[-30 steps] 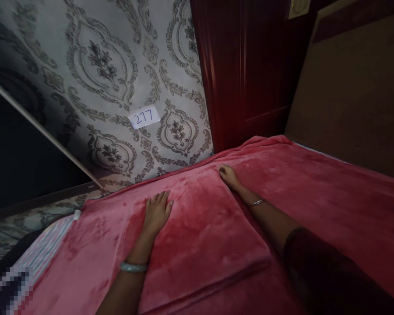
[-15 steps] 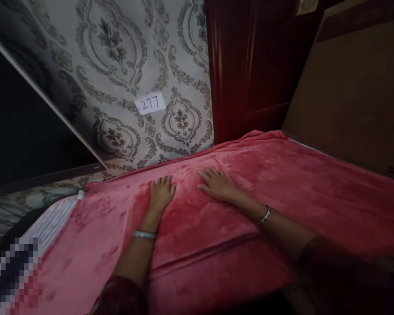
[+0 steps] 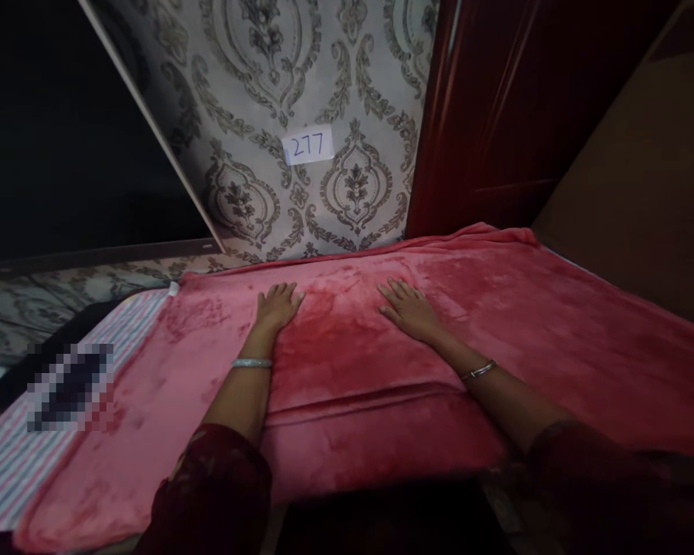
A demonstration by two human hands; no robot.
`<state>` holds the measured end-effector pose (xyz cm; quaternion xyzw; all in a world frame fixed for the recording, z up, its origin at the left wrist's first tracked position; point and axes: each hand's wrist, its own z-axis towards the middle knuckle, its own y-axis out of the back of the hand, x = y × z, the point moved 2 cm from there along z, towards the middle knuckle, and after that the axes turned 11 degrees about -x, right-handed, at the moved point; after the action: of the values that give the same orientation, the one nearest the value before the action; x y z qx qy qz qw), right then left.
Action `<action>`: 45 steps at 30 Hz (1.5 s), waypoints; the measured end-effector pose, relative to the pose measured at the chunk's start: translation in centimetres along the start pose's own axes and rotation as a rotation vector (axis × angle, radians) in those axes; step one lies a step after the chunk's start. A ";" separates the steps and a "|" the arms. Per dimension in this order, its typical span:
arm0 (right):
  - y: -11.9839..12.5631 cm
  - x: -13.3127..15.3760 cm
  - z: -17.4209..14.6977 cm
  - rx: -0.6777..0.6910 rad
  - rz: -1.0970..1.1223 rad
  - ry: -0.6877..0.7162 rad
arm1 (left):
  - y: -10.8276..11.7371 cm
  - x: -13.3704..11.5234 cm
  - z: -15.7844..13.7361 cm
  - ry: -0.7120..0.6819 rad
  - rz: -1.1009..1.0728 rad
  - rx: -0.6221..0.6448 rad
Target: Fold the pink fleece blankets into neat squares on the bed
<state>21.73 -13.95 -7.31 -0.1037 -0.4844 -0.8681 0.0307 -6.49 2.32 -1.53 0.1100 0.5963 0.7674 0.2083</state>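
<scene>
A plush red-pink blanket (image 3: 220, 455) covers the surface before me, with a folded piece of red plush cloth (image 3: 347, 362) lying on its middle. My left hand (image 3: 277, 304) rests flat at the left edge of the folded piece, fingers spread. On its right side my right hand (image 3: 409, 308) also lies flat, palm down and fingers apart. Neither hand grips anything. A pale bangle circles the left wrist and a thin silver one the right. The folded piece's near edge shows as a ridge across the blanket.
Under the blanket at left shows a striped cloth (image 3: 133, 331). Behind stands a patterned wall (image 3: 358, 208) bearing a paper label (image 3: 308, 144) marked 277. A dark screen (image 3: 81, 139) is at left, a dark red door panel (image 3: 486, 116) and a brown cardboard panel (image 3: 641, 177) at right.
The camera view has shifted, so the wall label sits further right and higher. My hands have spread farther apart across the folded cloth, still flat.
</scene>
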 end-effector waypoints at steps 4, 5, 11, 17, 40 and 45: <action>-0.2 -0.3 0.0 0.017 0.028 -0.004 | 0.8 3.2 -1.2 0.041 -0.037 0.057; -0.1 -0.4 0.2 0.022 0.040 -0.007 | 1.1 3.9 -1.5 0.045 -0.037 0.066; 1.5 0.2 0.7 0.152 0.123 -0.034 | 4.7 4.3 -5.0 0.040 0.064 -0.010; 4.4 4.2 -5.6 0.119 0.139 0.307 | 4.1 0.3 -12.6 -0.412 0.051 0.003; 5.7 3.2 -9.6 0.099 0.099 0.306 | 2.4 3.4 -19.2 -0.327 -0.013 -0.091; 7.8 5.9 -8.5 0.107 0.146 0.410 | 3.0 0.3 -22.3 -0.533 -0.076 -0.306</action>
<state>15.93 -25.04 -3.90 0.0420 -0.5044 -0.8397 0.1967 -16.66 -17.52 -4.60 0.2525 0.4020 0.7839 0.4002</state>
